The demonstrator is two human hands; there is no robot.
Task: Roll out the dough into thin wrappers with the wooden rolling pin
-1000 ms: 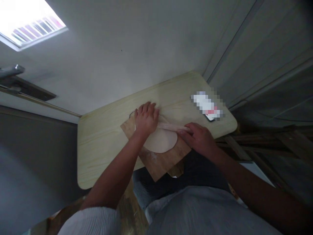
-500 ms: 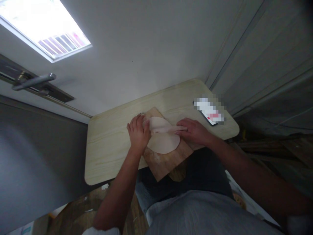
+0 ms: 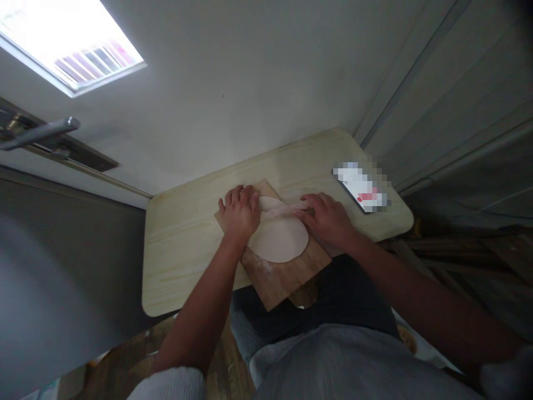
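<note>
A flat, pale oval sheet of dough [image 3: 278, 240] lies on a brown wooden board [image 3: 285, 280], which sits at an angle on the table. Across the far part of the dough runs a light wooden rolling pin [image 3: 283, 209]. My left hand [image 3: 240, 214] is closed over the pin's left end, hiding that end. At the other end my right hand [image 3: 327, 218] grips the pin, thumb on the near side and fingers curled round it. The near portion of the dough is uncovered, with a dusting that looks like flour on the board beside it.
The light wood table [image 3: 179, 255] has rounded corners and stands against a white door [image 3: 233, 128]. A phone [image 3: 361, 189] with a blurred screen lies at the table's right. A metal door handle [image 3: 41, 133] juts out at the left.
Both hands have pushed the rolling pin away from me, from the dough's middle to its far part. More of the near dough now shows.
</note>
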